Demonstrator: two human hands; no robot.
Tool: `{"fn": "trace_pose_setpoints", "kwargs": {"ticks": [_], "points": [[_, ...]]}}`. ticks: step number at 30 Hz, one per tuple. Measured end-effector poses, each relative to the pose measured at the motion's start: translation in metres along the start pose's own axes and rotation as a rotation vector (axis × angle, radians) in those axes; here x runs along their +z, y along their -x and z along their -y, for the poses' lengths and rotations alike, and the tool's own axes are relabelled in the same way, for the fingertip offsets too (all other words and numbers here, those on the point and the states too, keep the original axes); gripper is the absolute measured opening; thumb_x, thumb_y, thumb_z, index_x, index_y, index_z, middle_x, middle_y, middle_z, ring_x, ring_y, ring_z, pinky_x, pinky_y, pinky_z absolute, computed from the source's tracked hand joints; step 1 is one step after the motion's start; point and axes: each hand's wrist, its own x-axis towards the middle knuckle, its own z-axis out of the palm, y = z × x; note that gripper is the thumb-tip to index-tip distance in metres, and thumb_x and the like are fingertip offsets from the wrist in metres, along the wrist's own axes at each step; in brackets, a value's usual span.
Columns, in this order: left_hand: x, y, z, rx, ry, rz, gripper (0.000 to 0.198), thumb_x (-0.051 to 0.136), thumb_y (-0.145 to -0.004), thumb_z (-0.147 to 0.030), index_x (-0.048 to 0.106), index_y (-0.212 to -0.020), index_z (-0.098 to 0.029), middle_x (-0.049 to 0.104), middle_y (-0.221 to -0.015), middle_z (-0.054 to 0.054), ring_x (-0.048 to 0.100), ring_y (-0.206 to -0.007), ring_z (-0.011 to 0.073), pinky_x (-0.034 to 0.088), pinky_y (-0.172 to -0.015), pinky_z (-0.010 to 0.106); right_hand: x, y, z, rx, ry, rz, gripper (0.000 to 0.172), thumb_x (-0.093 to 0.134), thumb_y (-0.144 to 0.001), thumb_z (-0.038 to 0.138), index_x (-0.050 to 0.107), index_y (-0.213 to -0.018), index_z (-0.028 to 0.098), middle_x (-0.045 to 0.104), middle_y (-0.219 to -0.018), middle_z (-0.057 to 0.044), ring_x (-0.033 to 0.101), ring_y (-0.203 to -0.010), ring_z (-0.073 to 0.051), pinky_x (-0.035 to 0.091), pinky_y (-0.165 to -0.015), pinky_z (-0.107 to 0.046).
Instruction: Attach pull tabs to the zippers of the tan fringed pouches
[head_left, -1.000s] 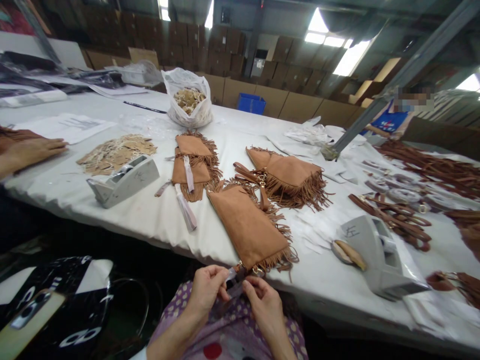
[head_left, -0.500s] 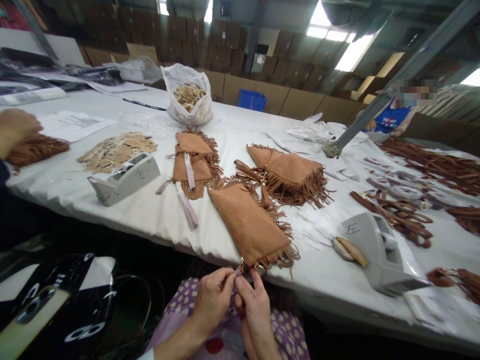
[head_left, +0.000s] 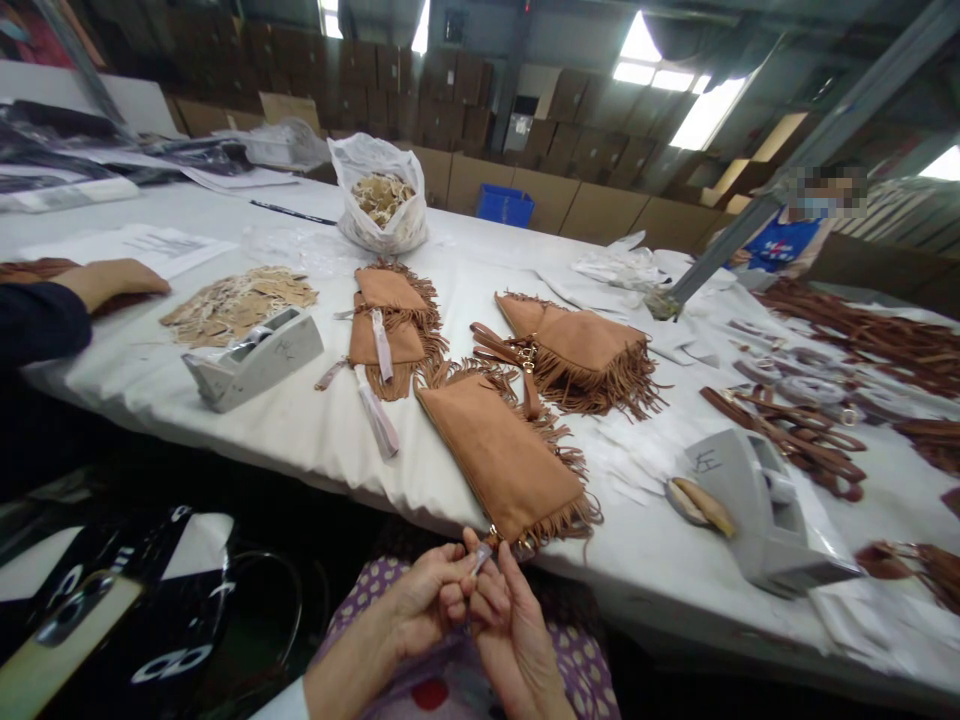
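A tan fringed pouch (head_left: 510, 450) lies at the table's front edge, its zipper corner towards me. From that corner hangs a short zipper pull (head_left: 482, 556) with a pale, shiny wrap around it. My left hand (head_left: 424, 605) pinches the pull from the left, fingers closed. My right hand (head_left: 514, 625) has its fingers curled against the pull from the other side, with one finger pointing up near the pouch corner. Part of the pull is hidden by the fingers. Farther back lie stacked fringed pouches (head_left: 390, 340) with wrapped straps, and another fringed pouch (head_left: 589, 345) with a wrist strap.
Grey tape dispensers stand at left (head_left: 255, 360) and right (head_left: 765, 510). A white plastic bag (head_left: 379, 195) holds scraps; a scrap pile (head_left: 240, 305) lies nearby. Brown straps (head_left: 795, 430) are at right. A co-worker's hand (head_left: 124, 285) rests at far left; a person in blue (head_left: 784, 240) stands behind.
My hands have shifted slightly around the zipper pull, and more of its pale wrap shows between them. The co-worker's hand at left has moved right, its dark sleeve now over the table.
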Motion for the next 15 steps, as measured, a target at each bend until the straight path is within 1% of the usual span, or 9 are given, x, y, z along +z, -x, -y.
{"fn": "trace_pose_setpoints", "kwargs": {"ticks": [3,5,7,8,9,10,12,14,15], "points": [[-0.003,0.001,-0.003,-0.154,0.216,0.09,0.014,0.058,-0.076,-0.004,0.052,-0.087,-0.009,0.046,-0.053,-0.007,0.03,-0.033,-0.0038,0.027,-0.039,0.006,-0.002,0.0,0.006,0.08,-0.097,0.1,0.022,0.073,-0.076,0.033,0.06,-0.084,0.016,0.059,-0.076,0.003,0.025,-0.037,0.002,0.025,-0.033,-0.009],[-0.003,0.002,-0.005,-0.203,0.299,0.118,0.01,0.052,-0.078,-0.002,0.054,-0.086,-0.007,0.046,-0.053,-0.006,0.027,-0.031,-0.0041,0.025,-0.038,0.007,-0.002,-0.003,0.009,0.107,-0.132,0.167,0.023,0.073,-0.076,0.031,0.06,-0.086,0.015,0.051,-0.064,0.008,0.019,-0.034,0.003,0.02,-0.032,-0.008],[-0.002,0.003,-0.005,-0.206,0.296,0.134,0.011,0.049,-0.078,-0.001,0.056,-0.083,-0.007,0.045,-0.051,-0.006,0.022,-0.03,-0.0041,0.02,-0.035,0.008,-0.002,-0.007,0.01,0.127,-0.125,0.211,0.029,0.074,-0.075,0.032,0.061,-0.094,0.015,0.038,-0.053,0.013,0.013,-0.032,0.003,0.016,-0.03,-0.008],[-0.001,0.004,-0.005,-0.192,0.258,0.137,0.011,0.05,-0.077,0.0,0.056,-0.082,-0.008,0.045,-0.051,-0.006,0.02,-0.029,-0.004,0.017,-0.034,0.009,-0.002,-0.009,0.011,0.139,-0.103,0.22,0.034,0.074,-0.075,0.035,0.06,-0.099,0.015,0.035,-0.05,0.014,0.012,-0.031,0.003,0.014,-0.03,-0.009],[0.0,0.004,-0.005,-0.171,0.21,0.134,0.01,0.051,-0.076,-0.001,0.057,-0.081,-0.008,0.045,-0.05,-0.006,0.019,-0.029,-0.0034,0.016,-0.034,0.01,-0.002,-0.01,0.011,0.152,-0.07,0.216,0.039,0.073,-0.075,0.039,0.06,-0.103,0.016,0.036,-0.049,0.014,0.012,-0.03,0.003,0.013,-0.03,-0.009],[0.0,0.004,-0.005,-0.144,0.159,0.12,0.009,0.054,-0.075,-0.003,0.057,-0.08,-0.009,0.044,-0.048,-0.006,0.02,-0.029,-0.0026,0.015,-0.034,0.011,-0.003,-0.01,0.012,0.165,-0.025,0.202,0.044,0.072,-0.074,0.044,0.059,-0.106,0.016,0.041,-0.051,0.013,0.015,-0.029,0.003,0.014,-0.03,-0.01],[0.0,0.003,-0.006,-0.07,0.085,0.051,0.008,0.058,-0.073,-0.007,0.055,-0.079,-0.012,0.045,-0.047,-0.006,0.025,-0.029,-0.0004,0.016,-0.034,0.013,-0.008,-0.007,0.012,0.176,0.112,0.138,0.05,0.068,-0.073,0.053,0.059,-0.108,0.019,0.057,-0.064,0.006,0.03,-0.03,0.001,0.018,-0.031,-0.011],[-0.004,0.001,-0.008,-0.004,0.032,-0.044,0.017,0.061,-0.071,-0.011,0.052,-0.084,-0.015,0.049,-0.048,-0.006,0.032,-0.03,0.0023,0.018,-0.035,0.013,-0.018,-0.001,0.015,0.147,0.343,0.036,0.053,0.067,-0.071,0.057,0.06,-0.108,0.02,0.066,-0.078,-0.002,0.047,-0.036,-0.004,0.021,-0.031,-0.014],[-0.007,0.001,-0.009,0.013,0.001,-0.073,0.022,0.063,-0.07,-0.013,0.05,-0.088,-0.017,0.052,-0.048,-0.006,0.035,-0.03,0.0034,0.019,-0.035,0.013,-0.024,0.004,0.019,0.121,0.494,-0.018,0.054,0.068,-0.069,0.057,0.061,-0.106,0.019,0.068,-0.081,-0.005,0.051,-0.038,-0.007,0.021,-0.031,-0.015]]}}
